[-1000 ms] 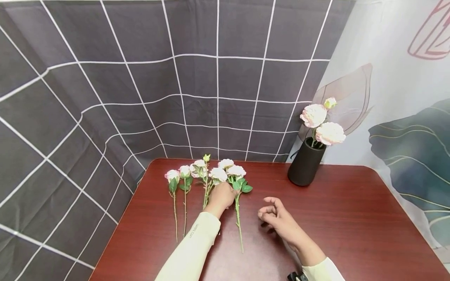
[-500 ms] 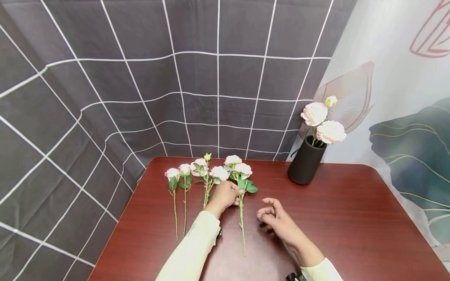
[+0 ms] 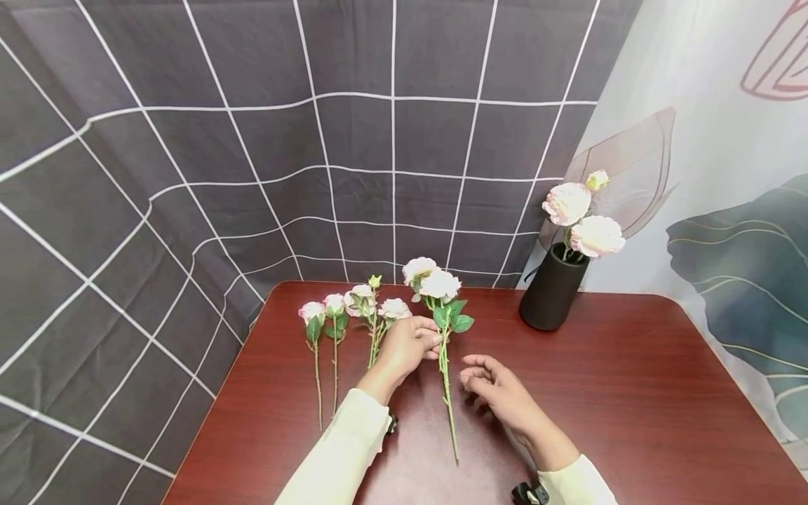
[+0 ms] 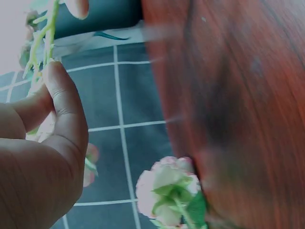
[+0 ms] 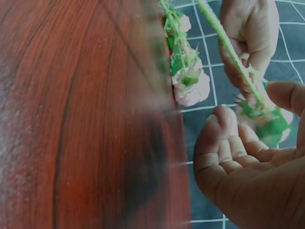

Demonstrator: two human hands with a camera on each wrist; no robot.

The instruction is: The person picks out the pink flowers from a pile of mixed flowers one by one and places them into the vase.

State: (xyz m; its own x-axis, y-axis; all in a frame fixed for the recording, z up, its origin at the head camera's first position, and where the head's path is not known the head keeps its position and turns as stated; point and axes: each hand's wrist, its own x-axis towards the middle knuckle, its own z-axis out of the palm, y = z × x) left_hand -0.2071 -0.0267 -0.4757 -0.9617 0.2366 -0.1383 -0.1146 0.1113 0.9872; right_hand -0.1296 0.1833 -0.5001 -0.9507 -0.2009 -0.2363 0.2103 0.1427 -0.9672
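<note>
My left hand [image 3: 409, 345] pinches the green stem of a pale pink artificial flower spray [image 3: 440, 285] between thumb and fingers. The spray has two full blooms and green leaves, and its stem slants down toward the front. In the left wrist view the pinched stem [image 4: 49, 33] runs up past my thumb. My right hand [image 3: 501, 393] hovers just right of the stem, fingers loosely bent and holding nothing. In the right wrist view its curved fingers [image 5: 231, 143] are near the leafy part [image 5: 271, 125] of the held spray.
Several other pink-white flowers [image 3: 312, 313] lie side by side on the red-brown table [image 3: 600, 414], left of my left hand. A black vase [image 3: 550, 291] with two open blooms and a bud [image 3: 597, 180] stands at the back right. A dark checked cloth [image 3: 353, 133] hangs behind.
My left hand has lifted the flower spray and shifted it slightly right, away from the other flowers. The blooms now sit higher in the head view. My right hand has barely moved.
</note>
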